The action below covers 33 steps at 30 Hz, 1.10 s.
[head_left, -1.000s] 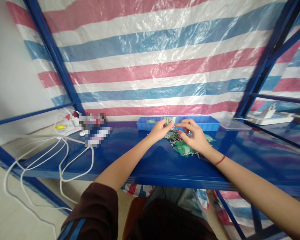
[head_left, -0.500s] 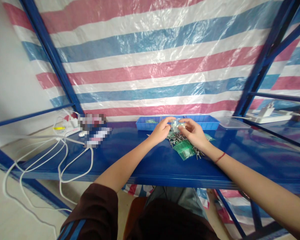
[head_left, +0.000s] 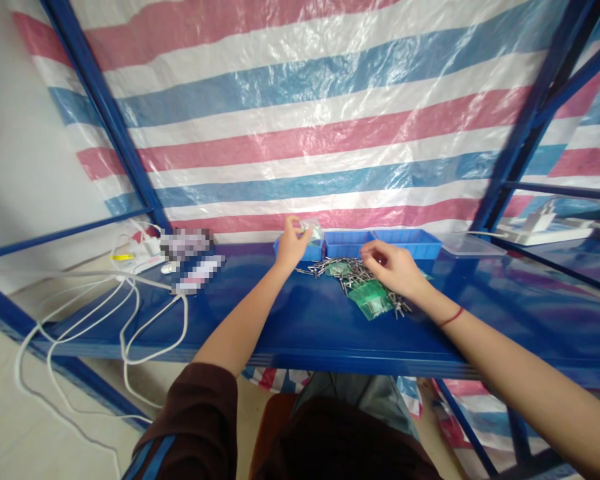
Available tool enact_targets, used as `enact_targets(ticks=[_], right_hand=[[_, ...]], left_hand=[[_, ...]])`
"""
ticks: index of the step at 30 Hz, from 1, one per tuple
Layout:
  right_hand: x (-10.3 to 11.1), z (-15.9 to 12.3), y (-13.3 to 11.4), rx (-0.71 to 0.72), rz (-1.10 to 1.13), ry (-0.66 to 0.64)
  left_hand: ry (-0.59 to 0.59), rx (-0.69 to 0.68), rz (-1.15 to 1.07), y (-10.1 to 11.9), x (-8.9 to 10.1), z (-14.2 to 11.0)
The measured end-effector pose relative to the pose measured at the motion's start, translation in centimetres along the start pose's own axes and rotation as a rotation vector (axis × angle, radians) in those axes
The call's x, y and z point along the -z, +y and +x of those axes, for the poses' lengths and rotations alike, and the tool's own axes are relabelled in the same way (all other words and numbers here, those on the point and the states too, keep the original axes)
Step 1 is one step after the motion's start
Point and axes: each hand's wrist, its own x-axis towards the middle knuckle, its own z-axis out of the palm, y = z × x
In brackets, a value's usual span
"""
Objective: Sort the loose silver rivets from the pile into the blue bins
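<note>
My left hand [head_left: 293, 243] pinches a small clear plastic bag [head_left: 312, 231] over the left compartment of the blue divided tray [head_left: 349, 248]. What the bag contains is too blurred to make out. My right hand [head_left: 391, 265] hovers above the right side of a pile of metal screws or rivets [head_left: 353, 270], its thumb and fingers curled together; whether anything is between them is hidden. A green plastic bag [head_left: 370, 299] with small metal pieces inside lies at the front of the pile. Another greenish bag [head_left: 339, 269] rests among the loose pieces.
A clear plastic lid [head_left: 473, 245] lies right of the tray. White cables [head_left: 130, 313] loop over the blue table [head_left: 240, 320] on the left. Power strips stand at both sides, one [head_left: 545, 230] at the right. A striped plastic sheet [head_left: 300, 133] hangs behind, between blue posts.
My left hand has moved left with the clear bag, away from my right hand, to over the tray's left compartment. My right hand has let go of the bag and shifted slightly right.
</note>
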Motion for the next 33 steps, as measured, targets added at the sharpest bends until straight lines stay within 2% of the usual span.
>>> enact_targets(ticks=[2,4,7,12,16,20,23,25,26,28,30,31,33], right_hand=[[0.6,0.0,-0.5,0.107,-0.013,-0.164],[0.8,-0.1,-0.9,0.205,-0.008,-0.332],[0.8,-0.3,-1.0,0.298,-0.037,-0.471],[1.0,-0.7,-0.2,0.284,-0.15,-0.544],[1.1,-0.9,0.3,0.26,-0.162,-0.613],[1.2,-0.8,-0.1,0.169,-0.009,-0.626],[1.3,-0.5,-0.5,0.041,0.23,-0.579],[1.3,-0.3,-0.5,-0.064,0.366,-0.464],[1.2,-0.2,-0.3,-0.116,0.42,-0.382],[0.9,0.1,0.1,-0.214,0.511,-0.202],[0.4,0.4,0.6,-0.295,0.576,-0.045],[0.2,0.5,0.8,-0.324,0.599,0.015],[-0.1,0.5,0.9,-0.362,0.633,0.087]], left_hand=[[0.056,0.054,0.166,-1.4,1.1,0.9],[0.063,0.116,0.294,-2.8,1.8,1.4],[0.02,0.177,0.439,-4.2,2.0,1.6],[-0.143,0.162,0.614,-4.3,1.9,1.3],[-0.11,0.117,0.655,-3.4,1.7,0.5],[-0.091,-0.014,0.586,-1.8,0.9,-0.4],[-0.048,-0.149,0.48,0.1,0.4,-1.1],[-0.066,-0.218,0.356,1.5,0.0,-1.6],[-0.142,-0.26,0.261,2.2,-0.2,-2.0],[-0.405,-0.307,0.038,3.2,-0.7,-2.9],[-0.631,-0.269,-0.131,3.7,-1.6,-3.9],[-0.693,-0.243,-0.193,3.8,-2.1,-4.3],[-0.717,-0.204,-0.299,3.7,-2.9,-4.9]])
